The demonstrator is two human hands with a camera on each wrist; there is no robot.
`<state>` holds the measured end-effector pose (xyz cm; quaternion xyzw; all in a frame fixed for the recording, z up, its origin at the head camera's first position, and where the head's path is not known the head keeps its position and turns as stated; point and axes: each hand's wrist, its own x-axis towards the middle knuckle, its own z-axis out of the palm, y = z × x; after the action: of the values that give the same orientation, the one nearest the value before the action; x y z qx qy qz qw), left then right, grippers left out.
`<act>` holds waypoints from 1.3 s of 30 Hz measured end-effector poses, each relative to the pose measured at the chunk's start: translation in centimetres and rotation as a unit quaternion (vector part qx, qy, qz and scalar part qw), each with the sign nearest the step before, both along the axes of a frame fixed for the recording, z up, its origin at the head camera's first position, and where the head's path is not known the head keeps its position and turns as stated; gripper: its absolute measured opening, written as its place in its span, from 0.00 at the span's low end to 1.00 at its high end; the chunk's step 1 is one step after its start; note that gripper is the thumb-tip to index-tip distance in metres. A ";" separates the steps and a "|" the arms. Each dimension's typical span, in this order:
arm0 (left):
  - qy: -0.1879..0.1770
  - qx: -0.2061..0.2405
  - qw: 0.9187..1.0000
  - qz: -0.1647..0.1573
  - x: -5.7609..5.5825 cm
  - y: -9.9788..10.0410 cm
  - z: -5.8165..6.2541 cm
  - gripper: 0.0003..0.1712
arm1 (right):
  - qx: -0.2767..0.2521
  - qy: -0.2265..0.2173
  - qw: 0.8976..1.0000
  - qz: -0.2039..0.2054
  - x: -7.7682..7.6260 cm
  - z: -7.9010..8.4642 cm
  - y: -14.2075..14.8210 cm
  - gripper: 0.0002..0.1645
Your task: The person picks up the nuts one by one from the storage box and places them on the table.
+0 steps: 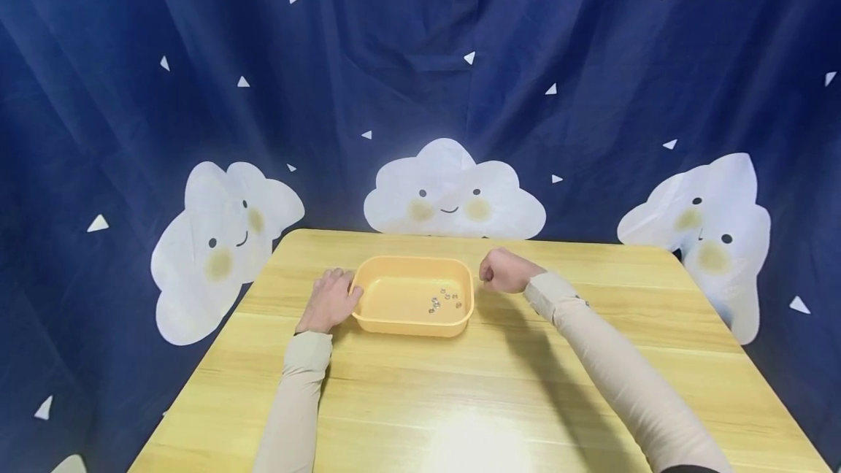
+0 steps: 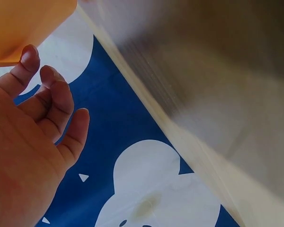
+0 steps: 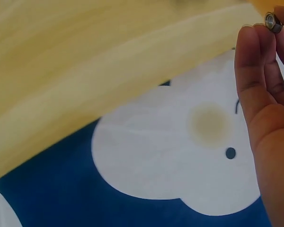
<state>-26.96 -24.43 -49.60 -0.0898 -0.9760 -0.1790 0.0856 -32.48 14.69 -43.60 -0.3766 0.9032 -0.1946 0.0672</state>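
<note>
A yellow plastic basin (image 1: 394,328) sits on the table, with several small silver metal nuts (image 1: 436,303) scattered in its right half. My left hand (image 1: 331,301) grips the basin's left end, thumb over the rim; in the left wrist view its fingers (image 2: 27,66) bend beside the basin wall (image 2: 19,28). Just off the right end of the basin, my right hand (image 1: 507,270) is raised over the table. Between its fingertips it pinches one small metal nut (image 3: 273,22), seen at the upper right of the right wrist view.
The wooden table (image 1: 420,385) has rounded far corners. Behind it hangs a dark blue curtain (image 1: 407,42) with white clouds and triangles, close to the table's far edge. Both forearms reach in from the near side.
</note>
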 end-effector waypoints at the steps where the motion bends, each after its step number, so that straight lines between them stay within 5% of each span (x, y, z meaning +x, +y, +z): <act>1: 0.000 -0.001 1.000 0.000 0.0 0.0 0.0 0.22 | 0.000 -0.003 1.000 -0.003 0.0 -0.2 0.2 0.07; 19: 0.000 -0.003 1.000 -0.002 -0.2 -0.2 -0.3 0.22 | -0.007 0.011 1.000 -0.014 0.7 -4.7 1.1 0.06; 39: -0.002 0.004 1.000 0.000 0.0 0.0 0.1 0.22 | -0.008 0.001 1.000 -0.029 0.9 -5.1 1.4 0.09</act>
<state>-26.96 -24.39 -49.54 -0.0896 -0.9754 -0.1830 0.0839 -31.60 16.06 -48.73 -0.3514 0.9121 -0.2032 0.0577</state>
